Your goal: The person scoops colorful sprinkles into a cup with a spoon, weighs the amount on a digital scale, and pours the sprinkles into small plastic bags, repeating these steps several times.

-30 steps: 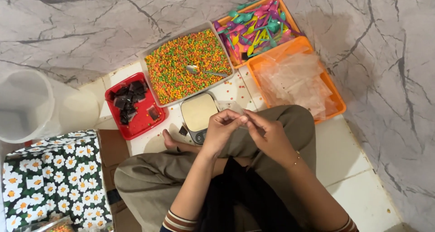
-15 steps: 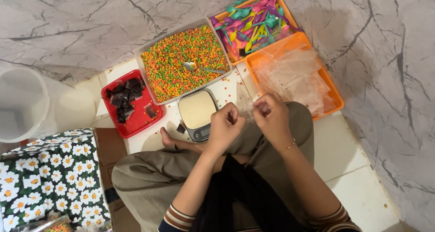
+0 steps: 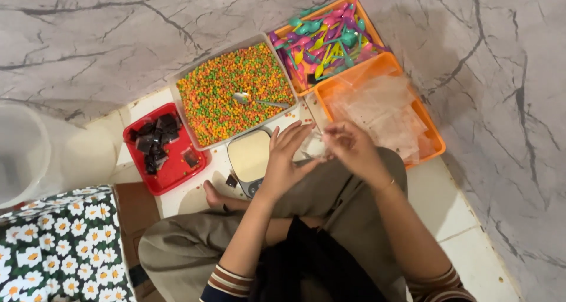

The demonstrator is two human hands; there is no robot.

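Note:
I sit cross-legged on the floor. My left hand and my right hand meet above my knee, fingers working a thin clear plastic bag between them. Just left of my left hand lies a small kitchen scale with a pale platform. Beyond it stands a clear tray full of tiny orange, green and yellow candies, with a metal spoon resting on them. An orange tray of clear plastic bags sits right beside my right hand.
A second orange tray holds several coloured plastic spoons at the back. A red tray with dark wrapped squares lies at the left. A white bucket and a floral cloth are at the far left. Marble wall surrounds the trays.
My hands have shifted slightly right and forward over my knee, and their fingers have spread around the clear bag. The trays and the scale have not moved.

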